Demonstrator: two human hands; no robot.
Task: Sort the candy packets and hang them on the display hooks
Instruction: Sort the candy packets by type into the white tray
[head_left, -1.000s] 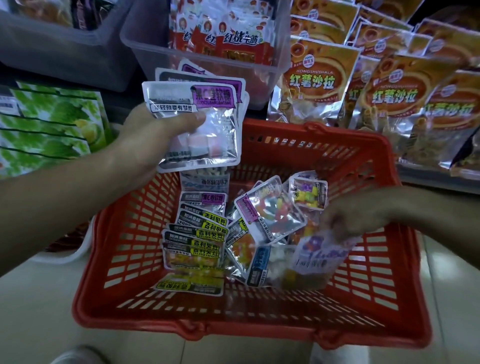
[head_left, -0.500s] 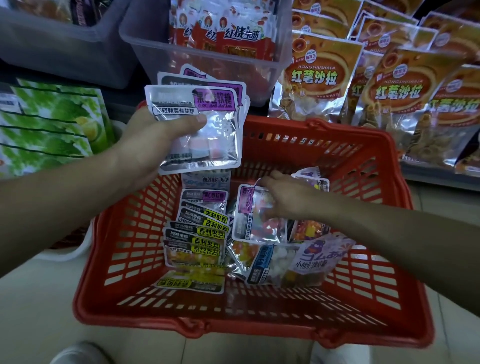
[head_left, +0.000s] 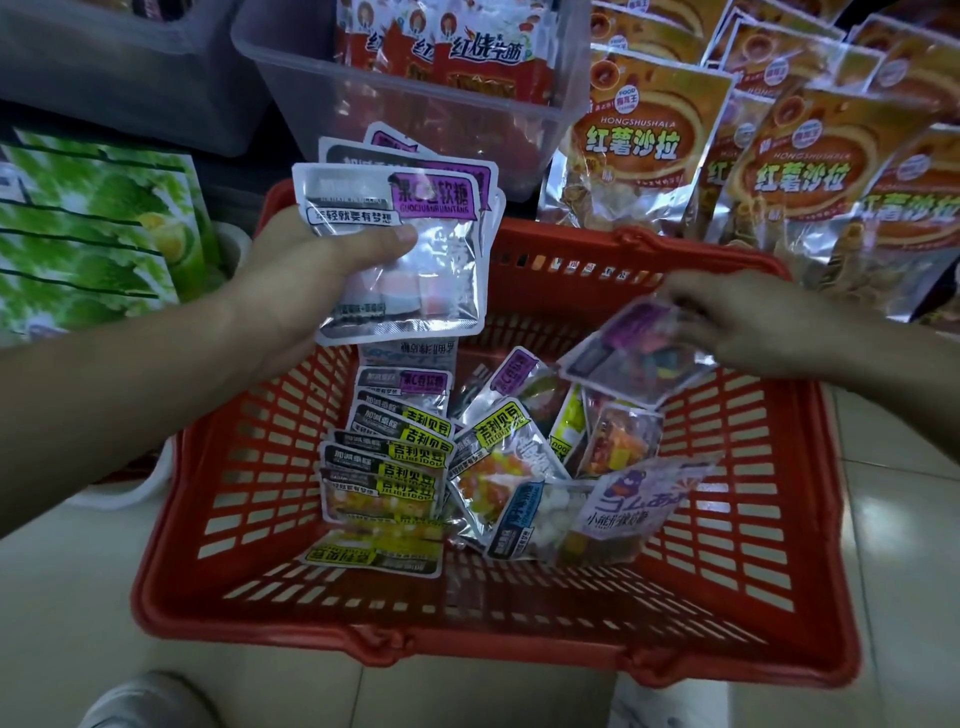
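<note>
A fanned stack (head_left: 410, 244) of purple-label packets is gripped in the left hand (head_left: 291, 291), thumb pressed across the front packet, fingers hidden behind. The stack is held above the basket's far-left corner (at least three packets are counted, the exact number cannot be told).

One purple-label packet (head_left: 631, 358) is pinched by the right hand (head_left: 748, 325) at its upper edge, fingers curled closed on it. It is lifted clear of the pile, tilted, over the right half of the basket (blurred, contents seen only as mixed colours).

Below both hands a red basket (head_left: 519, 634) is set on a pale tiled floor (head_left: 893, 519). Inside it, a row of yellow-label packets (head_left: 395, 457) is overlapped along the left of centre, with one purple-label packet at the row's top end. A loose heap (head_left: 545, 467) of mixed packets is lying just right of that row, touching it. A larger bear-print bag (head_left: 639, 509) is lying at the heap's near-right edge.

Behind the basket, a clear bin (head_left: 415, 109) of red packets is seen at centre, orange snack bags (head_left: 779, 171) are displayed to the right, and green boxes (head_left: 88, 234) are stacked to the left. A shoe (head_left: 140, 701) is visible at the bottom-left edge.
</note>
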